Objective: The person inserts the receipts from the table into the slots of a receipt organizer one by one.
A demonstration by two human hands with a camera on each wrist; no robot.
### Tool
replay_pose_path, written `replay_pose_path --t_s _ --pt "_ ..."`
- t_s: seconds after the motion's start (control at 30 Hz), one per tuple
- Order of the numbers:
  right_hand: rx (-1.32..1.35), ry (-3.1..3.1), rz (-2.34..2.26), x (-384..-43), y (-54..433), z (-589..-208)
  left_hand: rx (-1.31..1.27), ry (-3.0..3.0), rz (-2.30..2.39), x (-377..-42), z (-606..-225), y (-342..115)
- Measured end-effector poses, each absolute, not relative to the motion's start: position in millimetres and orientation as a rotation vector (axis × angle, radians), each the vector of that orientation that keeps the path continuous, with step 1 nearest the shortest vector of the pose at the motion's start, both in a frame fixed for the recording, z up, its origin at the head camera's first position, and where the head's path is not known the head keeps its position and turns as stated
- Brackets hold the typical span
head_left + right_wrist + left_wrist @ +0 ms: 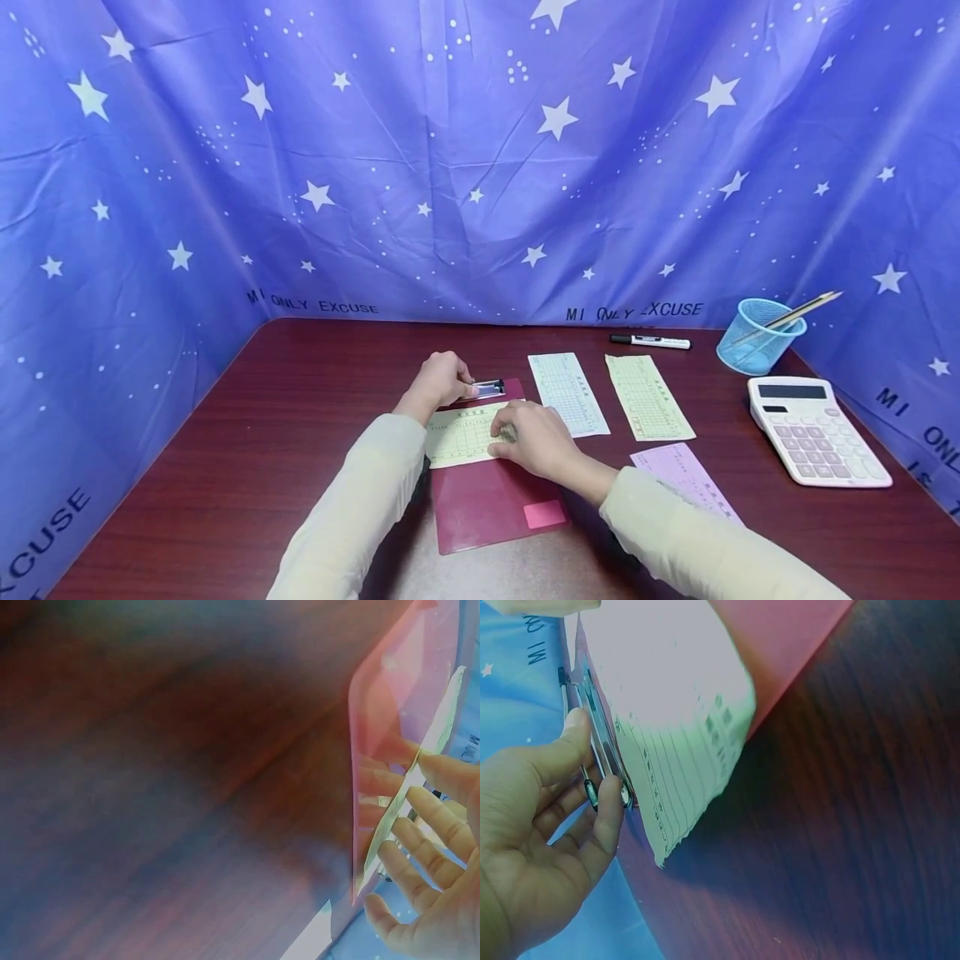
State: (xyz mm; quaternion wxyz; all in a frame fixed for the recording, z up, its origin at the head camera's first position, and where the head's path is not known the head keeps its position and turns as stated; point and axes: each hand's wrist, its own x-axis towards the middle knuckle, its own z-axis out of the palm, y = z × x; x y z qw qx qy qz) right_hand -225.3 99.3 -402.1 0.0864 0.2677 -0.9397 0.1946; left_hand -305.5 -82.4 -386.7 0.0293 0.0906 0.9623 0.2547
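A dark red clipboard (pixel 491 508) lies on the table with a pink label near its lower right corner. At its top, my left hand (pixel 438 385) pinches the metal clip (pixel 486 389) between thumb and fingers. A pale yellow printed slip (pixel 457 437) lies crosswise over the board's upper part, its top edge right beside the clip. In the left wrist view, the left end of the slip (pixel 671 772) stands out past the board's side. My right hand (pixel 536 437) holds the slip by its right part, thumb and fingertips at the paper (pixel 386 825).
Right of the board lie a white-blue slip (pixel 570 396), another yellow slip (pixel 651 398) and a pink slip (pixel 686 475), partly under the right forearm. Farther right are a marker (pixel 651 341), a blue mesh pen cup (pixel 753 346) and a calculator (pixel 817 433). A starry curtain (pixel 450 167) hangs behind.
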Motion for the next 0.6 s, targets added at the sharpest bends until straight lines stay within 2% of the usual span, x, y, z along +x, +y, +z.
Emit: replay_pose_path --t_s 0.6 --pt "0.727 -2.827 0.544 -240.3 88.9 -404.2 0.253 2.944 0.823 -305.4 -385.9 -82.5"
